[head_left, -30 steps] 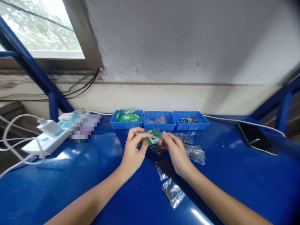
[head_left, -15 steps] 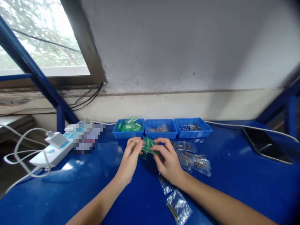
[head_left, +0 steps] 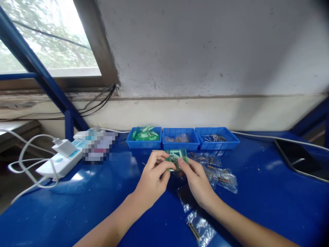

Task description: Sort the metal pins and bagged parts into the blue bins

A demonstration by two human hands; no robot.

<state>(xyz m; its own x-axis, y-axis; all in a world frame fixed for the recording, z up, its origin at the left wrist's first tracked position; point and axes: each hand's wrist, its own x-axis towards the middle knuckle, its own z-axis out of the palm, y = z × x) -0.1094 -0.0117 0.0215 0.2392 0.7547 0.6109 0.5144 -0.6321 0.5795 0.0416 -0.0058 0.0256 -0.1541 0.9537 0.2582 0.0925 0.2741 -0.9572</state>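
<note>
Between my hands is a small green plastic packet (head_left: 176,153) with white printing, held above the table in front of the bins. My right hand (head_left: 199,181) grips its right side, thumb pressed on the front. The fingers of my left hand (head_left: 153,176) are curled and pinch at its lower left side. Thin metal pieces stick out beyond the left fingers; whether they are held or lie behind is unclear. Several clear plastic bags (head_left: 227,181) with brass-coloured screw-like parts lie beside and behind my right hand. Another such bag (head_left: 202,228) lies nearer to me.
Three blue bins stand along the wall: one with green packets (head_left: 146,133), one with small clear bags (head_left: 180,138), one with metal screws or pins (head_left: 213,138). A white power strip (head_left: 58,166) with cables is on the left, a dark phone (head_left: 299,159) on the right.
The green packet has turned so its printed face shows, and sits slightly further right. My left hand has moved right and its fingers have curled in; my right thumb now presses the packet's front.
</note>
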